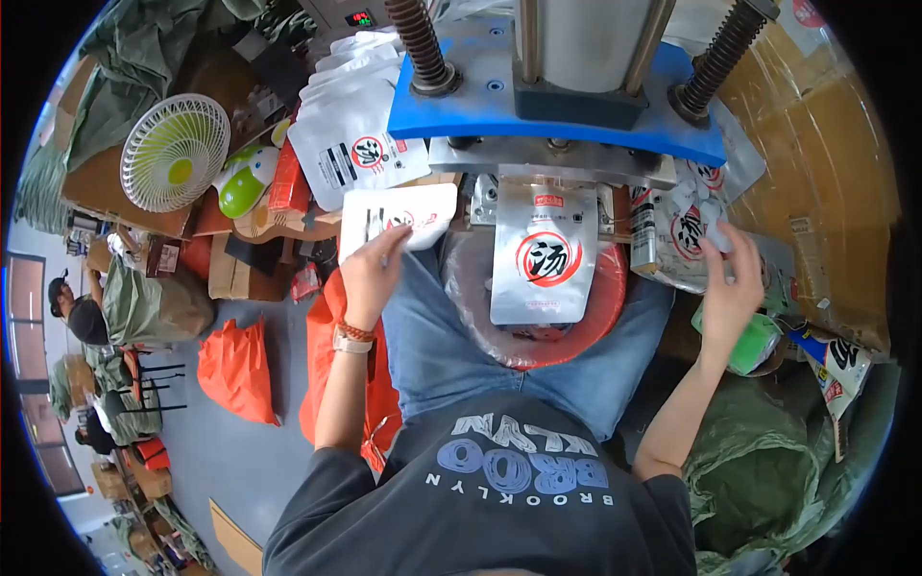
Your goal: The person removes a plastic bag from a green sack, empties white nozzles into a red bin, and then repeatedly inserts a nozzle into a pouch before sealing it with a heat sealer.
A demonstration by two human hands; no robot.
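My left hand pinches a white pouch by its near edge, left of the press. A silver-white pouch with a red ring and a black character hangs from under the press's metal jaw, over a red basin between my knees. My right hand is at a pile of similar pouches on the right, thumb and fingers curled around a small pale piece whose kind I cannot make out.
The blue press plate spans the top, between spring posts. More pouches lie fanned at its left. A fan stands farther left, and a large cardboard box at right. Red bags and green sacks are on the floor.
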